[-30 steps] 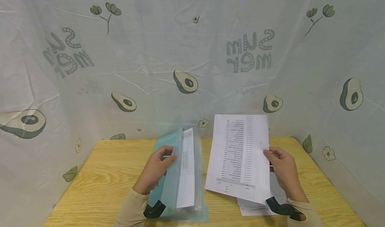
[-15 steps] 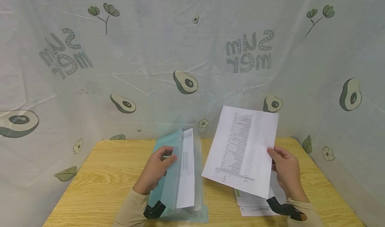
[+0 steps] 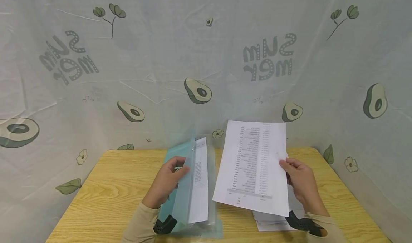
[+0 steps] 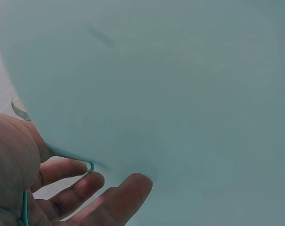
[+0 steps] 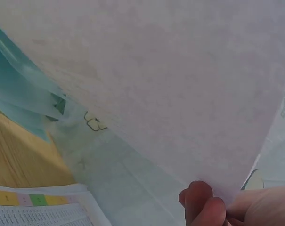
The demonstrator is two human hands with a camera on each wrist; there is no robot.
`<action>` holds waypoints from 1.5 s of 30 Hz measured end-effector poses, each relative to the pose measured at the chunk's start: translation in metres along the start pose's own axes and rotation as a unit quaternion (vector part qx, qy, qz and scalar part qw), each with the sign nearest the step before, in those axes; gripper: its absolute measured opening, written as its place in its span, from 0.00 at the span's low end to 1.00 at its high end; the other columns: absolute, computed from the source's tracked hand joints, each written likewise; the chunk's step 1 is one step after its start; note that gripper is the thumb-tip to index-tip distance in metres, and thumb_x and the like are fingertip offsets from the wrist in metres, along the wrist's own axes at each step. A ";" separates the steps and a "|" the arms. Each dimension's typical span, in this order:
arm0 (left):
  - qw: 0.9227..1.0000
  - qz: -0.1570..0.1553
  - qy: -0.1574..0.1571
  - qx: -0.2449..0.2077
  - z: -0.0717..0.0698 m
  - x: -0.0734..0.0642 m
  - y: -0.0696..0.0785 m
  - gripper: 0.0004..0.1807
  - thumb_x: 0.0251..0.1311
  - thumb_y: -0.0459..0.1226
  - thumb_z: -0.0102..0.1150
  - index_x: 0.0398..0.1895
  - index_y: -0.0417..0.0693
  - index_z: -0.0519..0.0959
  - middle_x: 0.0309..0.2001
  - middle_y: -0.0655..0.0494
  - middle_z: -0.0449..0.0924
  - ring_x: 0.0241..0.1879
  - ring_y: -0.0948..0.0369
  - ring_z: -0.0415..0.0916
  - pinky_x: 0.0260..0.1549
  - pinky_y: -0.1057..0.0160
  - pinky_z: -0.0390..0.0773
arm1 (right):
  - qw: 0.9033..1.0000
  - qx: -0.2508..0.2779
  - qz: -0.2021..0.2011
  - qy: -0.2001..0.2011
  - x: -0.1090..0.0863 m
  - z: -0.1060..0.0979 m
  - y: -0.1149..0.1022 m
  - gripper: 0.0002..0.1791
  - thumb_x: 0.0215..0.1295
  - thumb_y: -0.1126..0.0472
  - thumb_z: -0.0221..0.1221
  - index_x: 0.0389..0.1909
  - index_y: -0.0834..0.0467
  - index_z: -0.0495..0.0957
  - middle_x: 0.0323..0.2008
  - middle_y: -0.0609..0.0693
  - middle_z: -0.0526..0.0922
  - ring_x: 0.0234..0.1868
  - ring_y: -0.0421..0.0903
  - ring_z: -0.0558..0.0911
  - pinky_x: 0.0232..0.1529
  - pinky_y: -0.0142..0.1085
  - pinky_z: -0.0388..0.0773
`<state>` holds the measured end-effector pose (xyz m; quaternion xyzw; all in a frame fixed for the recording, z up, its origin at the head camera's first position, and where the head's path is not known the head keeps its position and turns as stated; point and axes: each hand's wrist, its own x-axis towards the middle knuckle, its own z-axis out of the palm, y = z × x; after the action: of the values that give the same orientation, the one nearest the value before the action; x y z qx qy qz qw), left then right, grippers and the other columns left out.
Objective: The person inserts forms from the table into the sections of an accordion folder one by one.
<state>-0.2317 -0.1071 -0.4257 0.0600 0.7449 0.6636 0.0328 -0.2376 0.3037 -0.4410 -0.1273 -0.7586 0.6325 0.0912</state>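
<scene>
Head view | my left hand is pinching a translucent teal plastic folder, gaping partly at the view's 6 o'clock | my right hand is pinching a white rectangular printed paper sheet by its 3 o'clock edge, toward the folder's 2 o'clock | white paper stack is lying toward the sheet's 5 o'clock

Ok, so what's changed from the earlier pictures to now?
The printed sheet swung up to the right and tilted, then came back down and left, nearly to where it began, the right hand moving slightly with it. Nothing was let go or newly gripped. The left hand, the folder and the paper stack stayed put.
</scene>
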 end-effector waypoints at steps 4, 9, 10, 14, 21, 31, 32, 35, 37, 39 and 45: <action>1.000 -0.002 -0.009 -0.011 -0.001 -0.002 0.001 0.15 0.72 0.34 0.59 0.59 0.43 0.79 0.55 0.46 0.77 0.39 0.55 0.81 0.30 0.59 0.79 | 1.000 -0.003 -0.001 -0.011 -0.004 0.004 0.002 0.27 0.76 0.55 0.61 0.64 0.72 0.73 0.32 0.37 0.86 0.31 0.38 0.84 0.30 0.32 0.82; 1.000 -0.006 -0.013 -0.013 -0.003 -0.005 0.002 0.16 0.72 0.35 0.59 0.60 0.43 0.78 0.56 0.45 0.76 0.40 0.55 0.81 0.31 0.59 0.80 | 0.999 -0.015 0.000 -0.032 -0.010 0.010 0.004 0.26 0.77 0.54 0.59 0.63 0.71 0.73 0.34 0.40 0.87 0.32 0.39 0.85 0.31 0.33 0.82; 1.000 -0.006 -0.013 -0.013 -0.003 -0.006 0.002 0.16 0.72 0.35 0.59 0.60 0.43 0.78 0.56 0.45 0.76 0.40 0.55 0.81 0.31 0.59 0.80 | 0.999 -0.017 0.002 -0.035 -0.011 0.011 0.005 0.25 0.77 0.55 0.59 0.63 0.70 0.74 0.34 0.40 0.87 0.32 0.39 0.85 0.31 0.33 0.82; 1.000 -0.007 -0.014 -0.012 -0.004 -0.008 0.002 0.16 0.72 0.35 0.59 0.60 0.43 0.78 0.56 0.46 0.76 0.40 0.55 0.81 0.31 0.58 0.80 | 0.998 -0.025 0.009 -0.048 -0.015 0.016 0.006 0.24 0.77 0.56 0.59 0.62 0.70 0.74 0.34 0.43 0.87 0.30 0.39 0.83 0.29 0.32 0.81; 1.000 -0.003 -0.013 -0.005 -0.005 -0.012 0.003 0.15 0.72 0.35 0.59 0.59 0.44 0.79 0.55 0.47 0.77 0.39 0.56 0.79 0.28 0.59 0.77 | 0.997 -0.037 0.017 -0.068 -0.023 0.025 0.008 0.23 0.76 0.57 0.60 0.61 0.70 0.75 0.34 0.46 0.88 0.28 0.40 0.81 0.27 0.32 0.77; 1.000 -0.003 -0.015 0.003 -0.007 -0.017 0.004 0.15 0.71 0.35 0.60 0.59 0.45 0.80 0.54 0.48 0.77 0.38 0.56 0.77 0.26 0.61 0.73 | 0.995 -0.033 0.036 -0.085 -0.034 0.039 0.015 0.23 0.76 0.57 0.60 0.62 0.69 0.76 0.38 0.51 0.89 0.29 0.43 0.84 0.28 0.34 0.80; 1.000 -0.003 -0.016 0.002 -0.007 -0.017 0.004 0.15 0.71 0.35 0.60 0.59 0.44 0.80 0.54 0.48 0.77 0.38 0.56 0.77 0.27 0.61 0.74 | 0.995 -0.035 0.037 -0.086 -0.036 0.041 0.015 0.22 0.76 0.57 0.60 0.62 0.69 0.76 0.38 0.51 0.89 0.29 0.43 0.84 0.28 0.34 0.80; 1.000 -0.003 -0.018 0.002 -0.008 -0.019 0.005 0.16 0.72 0.35 0.60 0.59 0.44 0.79 0.54 0.47 0.77 0.39 0.56 0.78 0.28 0.60 0.75 | 0.994 -0.037 0.038 -0.091 -0.040 0.045 0.016 0.21 0.76 0.57 0.60 0.61 0.68 0.77 0.39 0.53 0.89 0.30 0.45 0.85 0.29 0.35 0.81; 1.000 -0.003 -0.019 0.004 -0.008 -0.019 0.005 0.16 0.72 0.35 0.60 0.59 0.44 0.79 0.54 0.48 0.77 0.39 0.56 0.78 0.27 0.60 0.75 | 0.994 -0.035 0.039 -0.095 -0.042 0.048 0.017 0.21 0.76 0.57 0.59 0.61 0.68 0.77 0.40 0.54 0.89 0.31 0.46 0.86 0.29 0.35 0.81; 1.000 -0.003 -0.020 0.006 -0.008 -0.020 0.005 0.15 0.72 0.35 0.60 0.59 0.45 0.79 0.54 0.48 0.77 0.38 0.56 0.78 0.26 0.61 0.74 | 0.994 -0.031 0.039 -0.099 -0.045 0.051 0.018 0.21 0.76 0.57 0.59 0.61 0.68 0.77 0.41 0.54 0.89 0.31 0.47 0.87 0.29 0.35 0.82; 1.000 -0.003 -0.023 0.004 -0.010 -0.023 0.006 0.15 0.72 0.35 0.60 0.59 0.45 0.80 0.54 0.48 0.77 0.38 0.56 0.78 0.27 0.61 0.75 | 0.992 -0.016 0.048 -0.117 -0.053 0.061 0.018 0.22 0.76 0.58 0.60 0.62 0.68 0.77 0.41 0.55 0.89 0.33 0.48 0.87 0.30 0.36 0.82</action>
<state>-0.2102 -0.1189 -0.4189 0.0736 0.7465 0.6593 0.0515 -0.2045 0.2335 -0.4683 -0.0902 -0.7669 0.6347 -0.0313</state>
